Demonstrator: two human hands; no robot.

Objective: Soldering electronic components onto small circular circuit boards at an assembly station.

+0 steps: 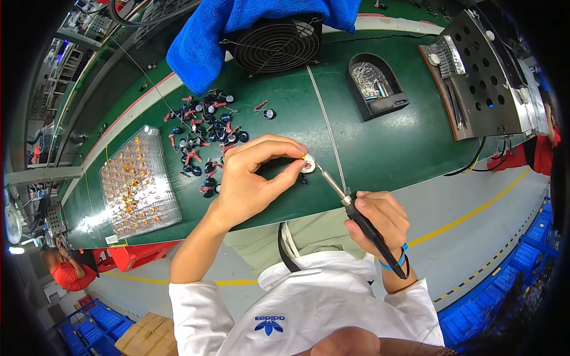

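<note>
My left hand (252, 172) is over the green workbench, thumb and fingertips pinched on a small round white part (309, 166). A bit of yellow shows at its edge by the fingertips. My right hand (383, 221) is wrapped round the black handle of a soldering iron (335, 185). The iron slants up and to the left, and its thin tip is at the right side of the white part. Whether the tip touches it is too small to tell. Just below the part shows a small dark piece, partly hidden.
Left of my hands lies a heap of dark round components with red leads (205, 127). Beyond it is a clear plastic tray (169, 196) of orange parts. At the back stand a black fan (276, 44) under a blue towel (202, 41), a black bin (389, 105), and a perforated metal box (475, 77).
</note>
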